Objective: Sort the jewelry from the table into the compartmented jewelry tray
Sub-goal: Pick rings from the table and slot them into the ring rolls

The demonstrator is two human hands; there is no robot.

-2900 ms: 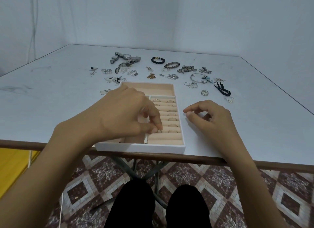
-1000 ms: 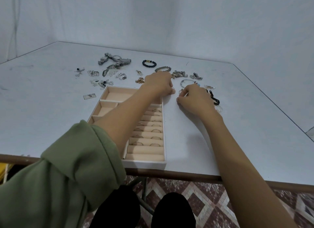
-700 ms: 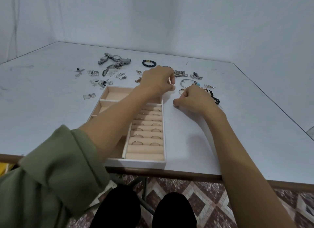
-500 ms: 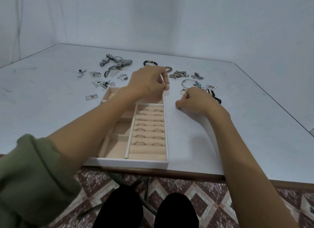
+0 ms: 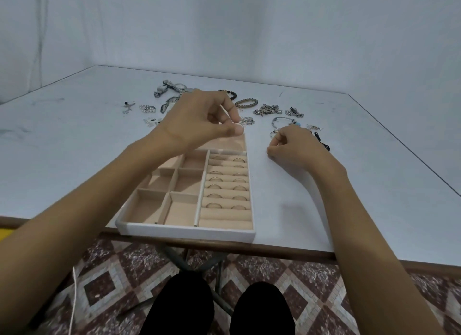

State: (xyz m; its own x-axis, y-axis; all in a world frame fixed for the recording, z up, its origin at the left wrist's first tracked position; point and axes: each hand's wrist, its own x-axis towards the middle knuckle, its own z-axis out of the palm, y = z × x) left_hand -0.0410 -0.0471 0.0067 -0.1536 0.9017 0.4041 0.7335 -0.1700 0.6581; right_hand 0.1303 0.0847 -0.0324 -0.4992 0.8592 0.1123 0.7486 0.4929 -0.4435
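Left hand [image 5: 199, 120]: raised over the far end of the tray, palm down, thumb and forefinger pressed together on a small ring; the other fingers are bent loosely above them.
Ring [image 5: 240, 127]: pinched at the left fingertips, in the air just above the tray's far right corner, touching neither tray nor worktop.
Right hand [image 5: 296, 147]: resting on the worktop just right of the tray's far end, fingers curled in, thumb against the forefinger; I cannot tell whether anything sits between them.
Tray [image 5: 187, 231]: white rim, beige lining, lying at the near edge of the worktop between the forearms; open compartments on its left side and across its far end, ring rolls down its right side.
Stored rings [image 5: 214, 205]: seated in pairs in the slots between the rolls, left and right in each row.
Loose jewelry: spread along the far side beyond both hands; watches [image 5: 172, 87] far left, black beads [image 5: 232, 94] and brown beads [image 5: 245, 102] behind the left hand, chains [image 5: 267, 109] to their right, a bangle [image 5: 282, 121] just beyond the right hand, a black cord [image 5: 321, 143] at that hand's right.
Worktop [image 5: 74, 147]: pale, scuffed surface with a brown near edge.
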